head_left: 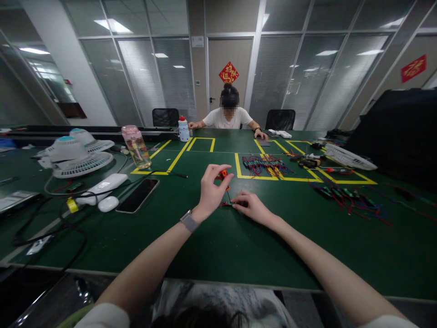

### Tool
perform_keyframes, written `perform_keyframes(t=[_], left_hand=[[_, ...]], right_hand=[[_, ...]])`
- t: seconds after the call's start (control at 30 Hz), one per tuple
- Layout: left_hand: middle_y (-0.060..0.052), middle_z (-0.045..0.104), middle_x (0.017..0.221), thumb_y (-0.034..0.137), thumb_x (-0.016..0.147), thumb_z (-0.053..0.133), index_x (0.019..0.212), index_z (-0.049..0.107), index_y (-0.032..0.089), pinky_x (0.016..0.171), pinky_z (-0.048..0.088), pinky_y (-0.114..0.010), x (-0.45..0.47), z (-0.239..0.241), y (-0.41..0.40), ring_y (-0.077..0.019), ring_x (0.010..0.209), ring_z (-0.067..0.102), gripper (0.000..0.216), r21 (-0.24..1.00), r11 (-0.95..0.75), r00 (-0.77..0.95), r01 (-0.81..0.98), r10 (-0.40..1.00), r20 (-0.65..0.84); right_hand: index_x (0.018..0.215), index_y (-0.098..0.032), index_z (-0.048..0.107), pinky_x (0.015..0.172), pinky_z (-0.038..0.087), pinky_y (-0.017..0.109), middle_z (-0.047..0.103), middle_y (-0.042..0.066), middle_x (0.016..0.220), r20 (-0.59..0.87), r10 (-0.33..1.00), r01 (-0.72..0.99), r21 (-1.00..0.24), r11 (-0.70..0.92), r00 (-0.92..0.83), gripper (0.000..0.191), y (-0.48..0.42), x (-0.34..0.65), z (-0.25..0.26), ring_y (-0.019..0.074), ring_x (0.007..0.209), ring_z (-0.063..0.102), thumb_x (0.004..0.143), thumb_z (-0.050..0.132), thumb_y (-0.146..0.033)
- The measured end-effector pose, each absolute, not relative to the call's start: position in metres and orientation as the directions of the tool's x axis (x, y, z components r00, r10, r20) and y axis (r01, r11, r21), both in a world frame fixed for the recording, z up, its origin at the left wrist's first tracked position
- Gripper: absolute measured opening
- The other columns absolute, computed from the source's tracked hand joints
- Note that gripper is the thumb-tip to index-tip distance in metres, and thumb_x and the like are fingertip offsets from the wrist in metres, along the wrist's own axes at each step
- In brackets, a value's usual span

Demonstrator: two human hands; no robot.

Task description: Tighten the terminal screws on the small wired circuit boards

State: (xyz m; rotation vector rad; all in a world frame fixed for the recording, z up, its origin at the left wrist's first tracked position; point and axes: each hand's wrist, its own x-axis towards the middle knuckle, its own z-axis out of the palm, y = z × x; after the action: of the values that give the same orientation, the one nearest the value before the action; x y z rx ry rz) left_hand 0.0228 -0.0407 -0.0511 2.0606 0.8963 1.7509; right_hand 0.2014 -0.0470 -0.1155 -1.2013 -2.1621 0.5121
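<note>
My left hand (pixel 212 187), a watch on its wrist, grips the orange and black handle of a screwdriver (pixel 224 173) between thumb and fingers. The screwdriver's thin shaft points down at a small green circuit board (pixel 228 204) with red wires on the green tabletop. Closed at the board's right end, my right hand (pixel 251 207) pinches it against the table with the fingertips. Whether the screwdriver tip sits in a screw is too small to tell.
Beyond my hands lies a pile of wired circuit boards (pixel 264 165); more wired boards (pixel 351 198) are at right. A phone (pixel 138 196), a white mouse (pixel 108 204), a bottle (pixel 136 148) and fans (pixel 80 157) stand left. Across the table sits a person (pixel 227 117).
</note>
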Motion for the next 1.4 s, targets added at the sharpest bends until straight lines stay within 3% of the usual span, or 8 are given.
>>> perform_keyframes(t=[0.1,0.3,0.43,0.67,0.83,1.07,1.27,1.4], left_hand=[[-0.007,0.057,0.105,0.025,0.092,0.049,0.115,0.061,0.023,0.078,0.053,-0.027,0.022,-0.051,-0.041,-0.0146,0.092,0.058,0.026,0.614,-0.742,0.084,0.268,0.653,0.753],[-0.010,0.057,0.124,0.024,0.096,0.039,0.132,0.046,0.024,0.083,0.056,-0.033,0.026,-0.061,-0.033,-0.0172,0.104,0.062,0.037,0.720,-0.692,0.110,0.042,0.720,0.685],[-0.010,0.062,0.115,0.024,0.092,0.049,0.127,0.050,0.021,0.078,0.057,-0.028,0.027,-0.060,-0.033,-0.0159,0.095,0.065,0.036,0.721,-0.689,0.082,0.072,0.725,0.684],[-0.005,0.056,0.097,0.026,0.087,0.057,0.111,0.062,0.023,0.072,0.053,-0.024,0.024,-0.050,-0.044,-0.0142,0.089,0.057,0.024,0.566,-0.763,0.113,0.311,0.621,0.775],[-0.009,0.053,0.121,0.020,0.095,0.041,0.130,0.048,0.023,0.080,0.053,-0.027,0.026,-0.053,-0.042,-0.0148,0.100,0.060,0.036,0.598,-0.776,0.164,0.199,0.628,0.761],[-0.004,0.056,0.094,0.025,0.086,0.060,0.102,0.064,0.020,0.073,0.051,-0.025,0.021,-0.046,-0.042,-0.0137,0.085,0.056,0.018,0.532,-0.778,0.122,0.334,0.595,0.794],[-0.008,0.054,0.120,0.023,0.096,0.038,0.129,0.050,0.024,0.086,0.051,-0.030,0.021,-0.051,-0.039,-0.0152,0.102,0.059,0.035,0.623,-0.760,0.164,0.187,0.649,0.743],[-0.005,0.062,0.100,0.026,0.092,0.050,0.122,0.057,0.023,0.071,0.053,-0.024,0.021,-0.050,-0.039,-0.0132,0.084,0.061,0.031,0.625,-0.761,0.174,0.176,0.649,0.741]], right_hand=[[0.094,-0.017,0.073,0.069,0.047,0.028,0.060,0.005,0.083,0.320,0.856,0.622,-0.588,0.516,-0.407,0.017,-0.047,0.201,-0.115,0.0151,0.071,0.058,0.083,0.062,-0.024],[0.095,-0.017,0.073,0.070,0.047,0.027,0.060,0.005,0.083,0.314,0.855,0.622,-0.588,0.517,-0.413,0.018,-0.046,0.202,-0.116,0.0149,0.071,0.058,0.083,0.062,-0.023],[0.094,-0.018,0.073,0.069,0.047,0.027,0.060,0.005,0.082,0.323,0.852,0.621,-0.585,0.522,-0.412,0.017,-0.046,0.202,-0.117,0.0147,0.071,0.058,0.083,0.062,-0.023],[0.094,-0.017,0.073,0.069,0.047,0.027,0.060,0.005,0.083,0.320,0.855,0.626,-0.584,0.517,-0.408,0.017,-0.047,0.202,-0.116,0.0147,0.070,0.058,0.083,0.062,-0.022],[0.094,-0.017,0.073,0.070,0.047,0.027,0.060,0.005,0.084,0.318,0.855,0.620,-0.590,0.517,-0.410,0.017,-0.046,0.202,-0.117,0.0147,0.071,0.058,0.083,0.061,-0.024],[0.094,-0.017,0.073,0.070,0.047,0.027,0.060,0.005,0.084,0.323,0.853,0.623,-0.584,0.521,-0.411,0.018,-0.046,0.202,-0.117,0.0150,0.071,0.059,0.083,0.061,-0.024],[0.094,-0.016,0.073,0.070,0.047,0.027,0.060,0.005,0.084,0.322,0.853,0.614,-0.593,0.521,-0.412,0.017,-0.046,0.201,-0.117,0.0148,0.071,0.059,0.083,0.062,-0.022],[0.095,-0.016,0.073,0.069,0.047,0.027,0.060,0.005,0.084,0.317,0.855,0.622,-0.588,0.517,-0.411,0.017,-0.046,0.201,-0.116,0.0145,0.071,0.058,0.083,0.062,-0.021]])
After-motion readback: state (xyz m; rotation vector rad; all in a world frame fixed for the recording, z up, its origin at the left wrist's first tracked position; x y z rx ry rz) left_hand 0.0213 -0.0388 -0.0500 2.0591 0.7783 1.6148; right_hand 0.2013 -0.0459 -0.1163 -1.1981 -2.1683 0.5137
